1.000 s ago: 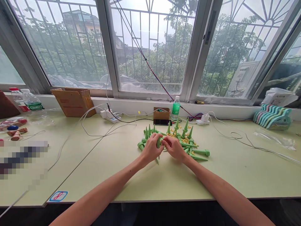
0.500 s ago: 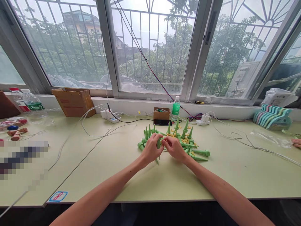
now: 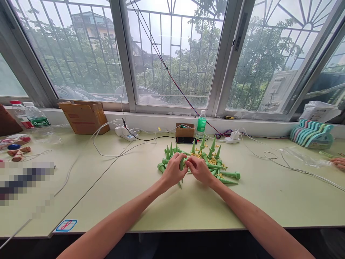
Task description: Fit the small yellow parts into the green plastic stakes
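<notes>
My left hand (image 3: 174, 168) is closed around a green plastic watering spike (image 3: 181, 164), held upright with its tip downward. Right beside it, my right hand (image 3: 198, 169) is pinched at the spike's side; whatever is between its fingertips is too small and hidden to make out. Around and behind both hands lie several more green spikes (image 3: 229, 175), some standing point up and others lying flat. Small yellow plastic pieces (image 3: 201, 154) are scattered among them.
Behind the pile stand a phone (image 3: 185, 140), a small cardboard box (image 3: 185, 128) and a green-labelled bottle (image 3: 201, 123). White cables (image 3: 107, 155) cross the table. A larger carton (image 3: 84, 118) stands left, teal hangers (image 3: 312, 134) right. Another person's hand (image 3: 338, 162) rests at the right edge.
My hands and the spike stay almost in the same place. At the far right, the other person's hand has come slightly further into view and the clear plastic bag there has shifted left.
</notes>
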Motion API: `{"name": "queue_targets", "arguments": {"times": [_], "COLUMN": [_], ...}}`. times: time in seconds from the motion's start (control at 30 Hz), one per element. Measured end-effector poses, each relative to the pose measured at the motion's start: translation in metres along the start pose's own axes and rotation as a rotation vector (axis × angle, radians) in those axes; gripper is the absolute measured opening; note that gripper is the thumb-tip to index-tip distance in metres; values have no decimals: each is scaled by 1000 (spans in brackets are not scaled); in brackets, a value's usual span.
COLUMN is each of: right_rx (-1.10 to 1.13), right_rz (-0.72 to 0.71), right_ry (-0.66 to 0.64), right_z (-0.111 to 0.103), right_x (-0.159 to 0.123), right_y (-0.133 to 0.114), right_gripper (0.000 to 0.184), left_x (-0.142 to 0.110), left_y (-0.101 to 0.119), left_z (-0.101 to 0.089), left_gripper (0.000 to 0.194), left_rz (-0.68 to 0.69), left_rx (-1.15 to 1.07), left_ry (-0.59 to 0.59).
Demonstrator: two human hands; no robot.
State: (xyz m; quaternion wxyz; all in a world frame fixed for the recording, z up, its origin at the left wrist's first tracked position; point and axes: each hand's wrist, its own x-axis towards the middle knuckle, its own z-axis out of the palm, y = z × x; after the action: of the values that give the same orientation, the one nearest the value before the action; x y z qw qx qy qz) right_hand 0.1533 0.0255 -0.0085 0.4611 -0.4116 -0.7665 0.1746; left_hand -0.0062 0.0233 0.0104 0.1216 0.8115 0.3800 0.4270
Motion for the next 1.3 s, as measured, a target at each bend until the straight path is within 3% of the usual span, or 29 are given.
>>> {"name": "queue_targets", "arguments": {"times": [0.4,0.83,1.3], "right_rx": [-69,8,-58], "right_rz": [-12,33,-5], "right_ry": [16,-2,2], "right_z": [2,-1,1], "right_x": [1,-1,0], "right_y": [7,-2,5], "right_gripper": [48,22,38], "left_x": [0,1,0], "left_y": [0,0,-1], "left_z": [0,0,1], "left_gripper": [24,26,23], "left_rz": [9,-9,3], "left_rx": [-2,14,-16], "left_ry": [-13,15,-24]}}
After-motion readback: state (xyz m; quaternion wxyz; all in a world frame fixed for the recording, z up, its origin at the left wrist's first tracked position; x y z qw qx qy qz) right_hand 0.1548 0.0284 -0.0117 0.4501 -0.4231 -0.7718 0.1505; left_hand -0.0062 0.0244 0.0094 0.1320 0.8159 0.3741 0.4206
